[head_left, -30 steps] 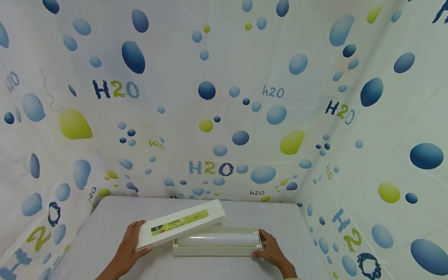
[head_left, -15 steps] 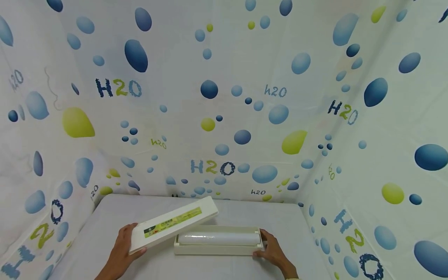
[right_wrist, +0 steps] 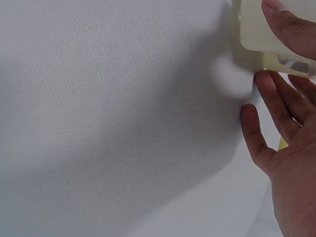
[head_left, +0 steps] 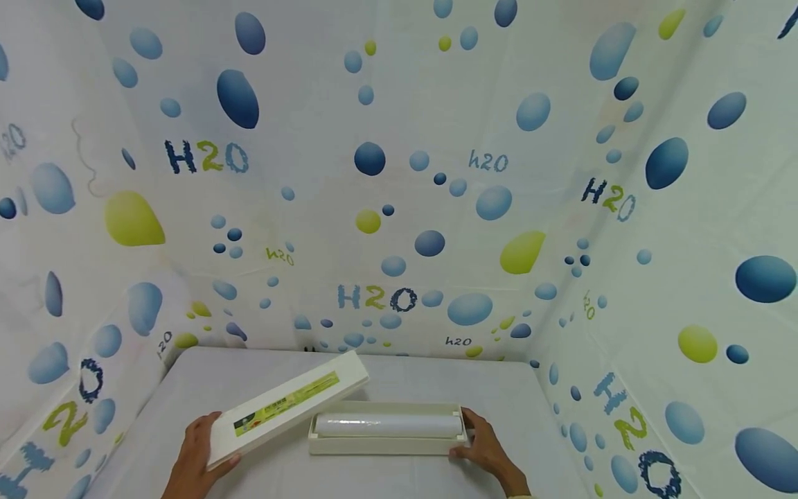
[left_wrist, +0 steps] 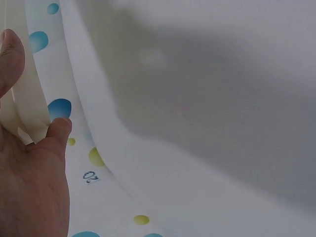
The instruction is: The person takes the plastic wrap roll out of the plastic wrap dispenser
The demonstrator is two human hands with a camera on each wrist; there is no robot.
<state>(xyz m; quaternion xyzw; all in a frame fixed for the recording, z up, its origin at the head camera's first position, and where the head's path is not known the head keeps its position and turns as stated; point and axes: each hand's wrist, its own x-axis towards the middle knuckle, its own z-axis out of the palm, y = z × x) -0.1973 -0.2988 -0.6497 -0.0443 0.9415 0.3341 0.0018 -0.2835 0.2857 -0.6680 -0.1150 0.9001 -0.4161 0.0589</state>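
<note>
In the head view my left hand (head_left: 196,457) grips the left end of a long white lid (head_left: 283,409) with a green-yellow label, thumb along the near edge. The lid is held tilted, its right end higher and overlapping the back left corner of the cling film box (head_left: 386,447). Inside that cream box lies a shiny roll of cling film (head_left: 389,425). My right hand (head_left: 486,447) holds the box's right end between thumb and fingers. From the right wrist, the thumb (right_wrist: 291,29) presses the box wall while fingers reach along its end. The left wrist view shows the lid's pale inner side (left_wrist: 24,84).
A white-covered table (head_left: 349,478) bears the box. Patterned curtain walls (head_left: 399,208) with blue and green drops and H2O lettering rise behind it and on both sides.
My left hand has carried the lid leftward and slightly toward me, uncovering more of the box's left part. My right hand and the box stay in place.
</note>
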